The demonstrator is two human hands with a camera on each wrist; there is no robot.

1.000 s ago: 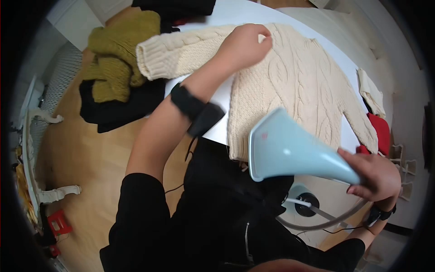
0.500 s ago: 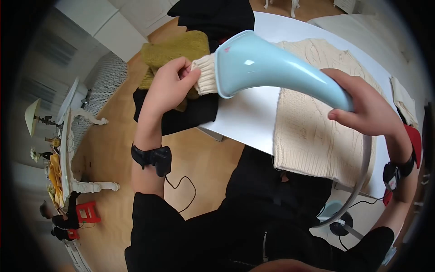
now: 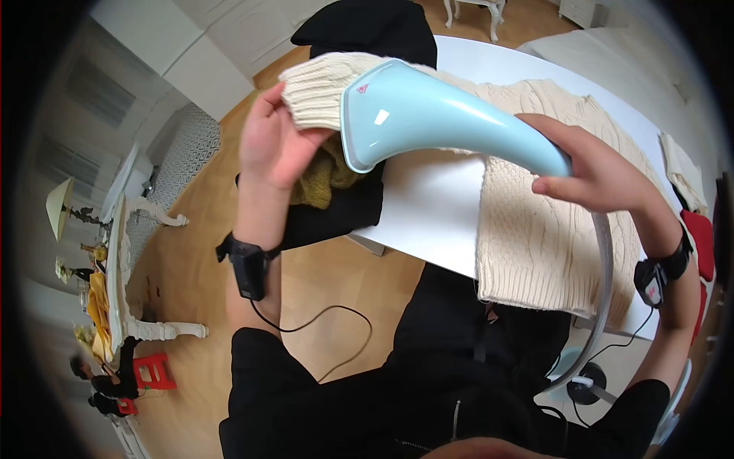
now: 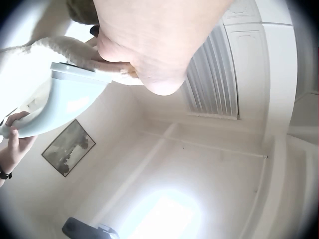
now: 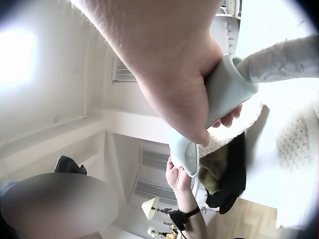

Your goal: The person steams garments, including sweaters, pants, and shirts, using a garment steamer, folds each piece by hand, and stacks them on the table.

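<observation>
The white table (image 3: 428,214) carried the cream sweater (image 3: 527,237), whose body lay toward the right half with its ribbed hem reaching past the near edge. Black clothing (image 3: 375,30) lay along the table's left end, from the far corner to the near one. The pale blue steamer (image 3: 436,115) was up over the left half, its broad rim overlapping the sweater's lifted sleeve in the head view; whether the two touched could not be told. An olive knit (image 3: 321,187) sat on the black clothing by the near left corner, and a folded white garment (image 3: 680,172) lay at the right edge. A grey hose (image 3: 604,268) ran from the steamer's handle down past the near edge. The right hand (image 3: 600,168) gripped that handle, fingers curled together round it, thumb along the near side. The left hand (image 3: 271,145) held up the sleeve's cuff (image 3: 315,92) above the left end, its thumb apart from its fingers and just below the cuff, the fingertips hidden by the knit.
</observation>
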